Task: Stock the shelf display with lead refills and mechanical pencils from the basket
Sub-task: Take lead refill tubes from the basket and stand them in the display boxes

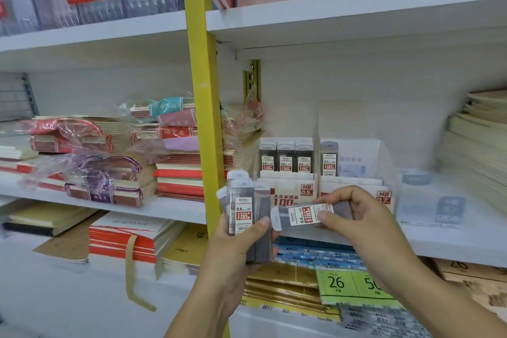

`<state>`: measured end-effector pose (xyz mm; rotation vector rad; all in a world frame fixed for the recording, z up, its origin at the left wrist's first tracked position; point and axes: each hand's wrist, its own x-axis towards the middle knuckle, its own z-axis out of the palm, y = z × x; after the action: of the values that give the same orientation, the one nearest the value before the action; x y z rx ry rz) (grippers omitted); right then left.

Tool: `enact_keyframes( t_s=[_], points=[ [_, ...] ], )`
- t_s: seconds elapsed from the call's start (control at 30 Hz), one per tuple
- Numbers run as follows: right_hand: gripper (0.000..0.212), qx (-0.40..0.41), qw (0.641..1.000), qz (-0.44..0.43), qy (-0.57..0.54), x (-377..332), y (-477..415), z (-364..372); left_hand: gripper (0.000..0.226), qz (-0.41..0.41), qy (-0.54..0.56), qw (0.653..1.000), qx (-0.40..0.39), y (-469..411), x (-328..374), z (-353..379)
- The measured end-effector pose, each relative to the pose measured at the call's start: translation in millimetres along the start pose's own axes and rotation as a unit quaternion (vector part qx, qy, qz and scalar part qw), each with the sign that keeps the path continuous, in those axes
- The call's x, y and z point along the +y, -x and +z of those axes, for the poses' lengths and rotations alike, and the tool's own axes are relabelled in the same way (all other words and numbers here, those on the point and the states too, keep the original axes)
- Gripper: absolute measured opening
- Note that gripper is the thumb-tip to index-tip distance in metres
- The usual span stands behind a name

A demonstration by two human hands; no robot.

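I saw one lead refill case lying sideways, pinched between the thumb and curled fingers of the right hand. Its white cap was close by the fanned bundle of refill cases, which the left hand gripped upright. Both were in front of the shelf display, where 0.5 refills stood in rows, right of a yellow post.

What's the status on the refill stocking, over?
Left hand grips bunch of refill cases, upright. Right hand pinches one 0.5 case, sideways, before the display box. Nothing seen blocking the 0.5 row.
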<state>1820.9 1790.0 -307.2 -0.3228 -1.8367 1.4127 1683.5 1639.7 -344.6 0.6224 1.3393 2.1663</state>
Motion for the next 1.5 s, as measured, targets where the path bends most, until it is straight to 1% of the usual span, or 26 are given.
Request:
enact_keyframes(
  t_s=[0.07,0.13,0.23,0.3,0.37,0.43,0.5,0.53,0.6,0.63,0.7,0.8,0.93,1.0,1.03,1.07,1.1,1.13,1.2,1.27,1.3,1.33,1.37,1.4,1.43,1.5],
  points=[
    [0.028,-0.001,1.0,-0.006,-0.015,-1,3,-1,0.064,0.002,-0.001,1.0,0.006,2,-1,4],
    [0.029,-0.011,1.0,-0.004,0.007,-5,4,-2,0.063,0.004,-0.002,1.0,0.015,3,-1,8],
    [0.035,-0.044,0.993,-0.011,0.11,-10,5,-7,0.06,0.011,0.01,1.0,0.018,3,2,12],
    [0.051,-0.12,0.979,-0.008,0.162,-14,7,-8,0.058,0.015,0.014,1.0,0.012,2,4,15],
    [0.071,-0.205,0.963,0.01,0.176,-14,10,-5,0.058,0.017,0.013,1.0,0.007,2,5,18],
    [0.081,-0.248,0.952,0.013,0.177,-16,8,-2,0.056,0.024,0.013,1.0,0.002,1,6,20],
    [0.081,-0.231,0.96,-0.007,0.156,-26,-2,0,0.051,0.037,0.019,0.999,0.004,-1,10,18],
    [0.076,-0.201,0.969,-0.03,0.141,-33,-11,1,0.05,0.045,0.02,0.999,0.01,-3,13,17],
    [0.061,-0.12,0.975,-0.114,0.148,-50,-36,3,0.049,0.062,0.024,0.997,0.024,-8,19,9],
    [0.053,-0.087,0.969,-0.157,0.17,-58,-50,5,0.047,0.068,0.026,0.997,0.031,-11,20,5],
    [0.04,-0.048,0.956,-0.207,0.203,-71,-76,14,0.039,0.072,0.021,0.996,0.044,-16,21,-4],
    [0.034,-0.039,0.937,-0.236,0.254,-74,-105,34,0.033,0.068,-0.001,0.996,0.052,-23,18,-14],
    [0.024,-0.063,0.883,-0.24,0.398,-59,-123,52,0.03,0.061,-0.014,0.997,0.042,-28,16,-22],
    [0.02,-0.073,0.857,-0.242,0.449,-50,-129,56,0.03,0.06,-0.017,0.998,0.033,-30,16,-24],
    [0.019,-0.075,0.85,-0.241,0.462,-46,-133,57,0.031,0.059,-0.02,0.998,0.029,-30,15,-24],
    [0.017,-0.071,0.843,-0.245,0.474,-43,-137,59,0.032,0.059,-0.019,0.998,0.026,-30,15,-25],
    [0.015,-0.058,0.828,-0.259,0.494,-39,-140,60,0.033,0.058,-0.016,0.998,0.024,-30,15,-25],
    [0.014,-0.039,0.805,-0.278,0.524,-37,-143,61,0.034,0.055,-0.013,0.998,0.021,-30,15,-26],
    [0.021,-0.012,0.762,-0.289,0.58,-36,-146,61,0.034,0.047,-0.009,0.999,0.016,-29,16,-26],
    [0.029,-0.009,0.742,-0.28,0.61,-39,-144,60,0.033,0.041,-0.004,0.999,0.009,-26,16,-26],
    [0.031,-0.01,0.745,-0.282,0.605,-41,-139,59,0.032,0.039,-0.004,0.999,0.004,-25,16,-25],
    [0.032,-0.009,0.764,-0.287,0.578,-43,-132,58,0.031,0.036,-0.004,0.999,0.0,-24,17,-24],
    [0.03,-0.01,0.799,-0.288,0.527,-45,-121,57,0.03,0.033,-0.005,0.999,-0.005,-23,17,-23],
    [0.027,-0.016,0.842,-0.28,0.461,-46,-106,57,0.029,0.03,-0.006,0.999,-0.014,-21,17,-21],
    [0.024,-0.032,0.881,-0.258,0.394,-44,-91,57,0.03,0.027,-0.007,0.999,-0.025,-19,17,-20],
    [0.024,-0.086,0.937,-0.179,0.287,-37,-63,57,0.038,0.017,-0.011,0.998,-0.056,-15,17,-15]
  ],
)
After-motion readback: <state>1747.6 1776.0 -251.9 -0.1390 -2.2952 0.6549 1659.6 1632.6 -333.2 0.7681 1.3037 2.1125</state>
